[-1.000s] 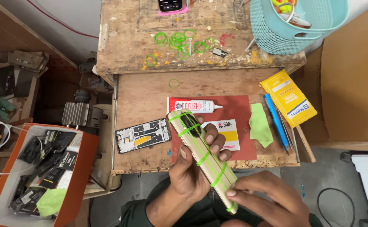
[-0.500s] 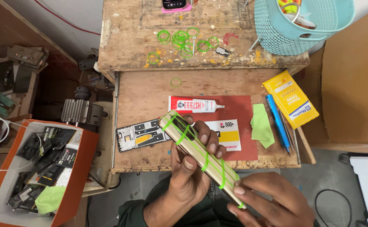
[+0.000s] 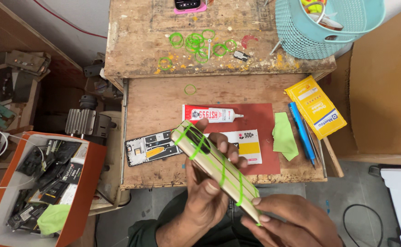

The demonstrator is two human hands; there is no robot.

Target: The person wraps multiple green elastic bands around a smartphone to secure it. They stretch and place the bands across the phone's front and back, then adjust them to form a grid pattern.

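Observation:
My left hand [image 3: 207, 185] grips a gold-coloured phone [image 3: 212, 167] wrapped in several green rubber bands, held tilted over the front edge of the pull-out wooden shelf [image 3: 164, 105]. My right hand [image 3: 292, 219] pinches the phone's lower end with its fingertips. Just beyond lie an opened phone frame [image 3: 152, 147], a tube of glue [image 3: 209, 113] and a white and yellow card [image 3: 246, 144] on a red mat [image 3: 262, 123].
Loose green rubber bands [image 3: 196, 43] lie on the upper worktop [image 3: 136, 45]. A teal basket [image 3: 328, 27] stands at the back right. A yellow box [image 3: 315, 107], green cloth [image 3: 283, 135] and blue tool [image 3: 301, 132] lie right. An orange box of parts [image 3: 40, 183] sits lower left.
The banded phone has shifted slightly left and tilted further, with both hands still on it. My right hand has slid toward the phone's lower tip.

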